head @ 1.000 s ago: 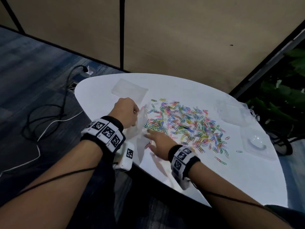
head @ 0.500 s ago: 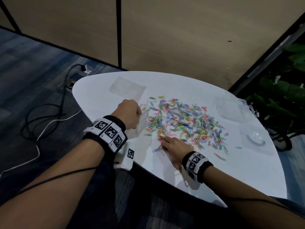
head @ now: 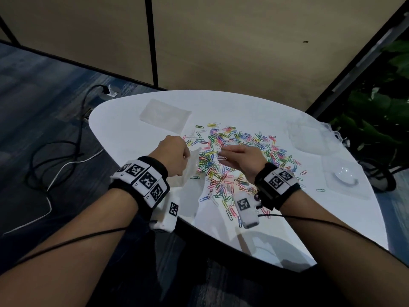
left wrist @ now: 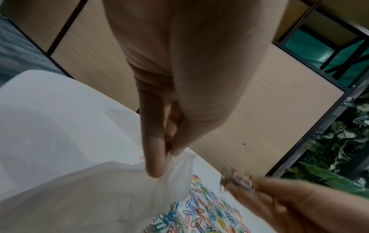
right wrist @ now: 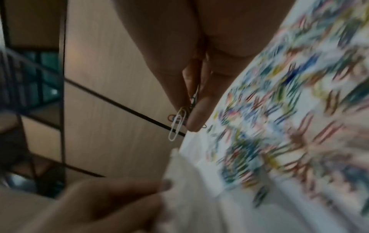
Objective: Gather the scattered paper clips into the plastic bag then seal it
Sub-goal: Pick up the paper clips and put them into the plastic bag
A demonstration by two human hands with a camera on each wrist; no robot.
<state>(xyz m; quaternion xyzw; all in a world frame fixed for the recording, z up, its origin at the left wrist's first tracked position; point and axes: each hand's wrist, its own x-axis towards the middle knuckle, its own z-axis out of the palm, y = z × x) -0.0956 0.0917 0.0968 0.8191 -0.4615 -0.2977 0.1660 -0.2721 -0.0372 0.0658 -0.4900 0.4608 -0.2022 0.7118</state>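
Observation:
Several coloured paper clips [head: 241,156] lie scattered over the white table [head: 276,218]. My left hand [head: 174,155] pinches the rim of a clear plastic bag [head: 188,171] between thumb and forefinger, holding it up at the table's near-left edge; the wrist view shows the bag [left wrist: 111,197] hanging below the fingers. My right hand [head: 238,156] hovers above the pile, just right of the bag's mouth, pinching a small bunch of clips [right wrist: 179,121], with a white one dangling.
A flat clear bag [head: 164,114] lies at the far left of the table. Clear plastic containers [head: 309,138] and a blister tray [head: 345,178] sit at the right. Cables [head: 55,156] trail on the floor at left. Plants [head: 380,116] stand beyond the right edge.
My right hand has lifted from the table's near side with a pinch of clips and moved up and left toward the bag's mouth. The left hand has kept hold of the bag.

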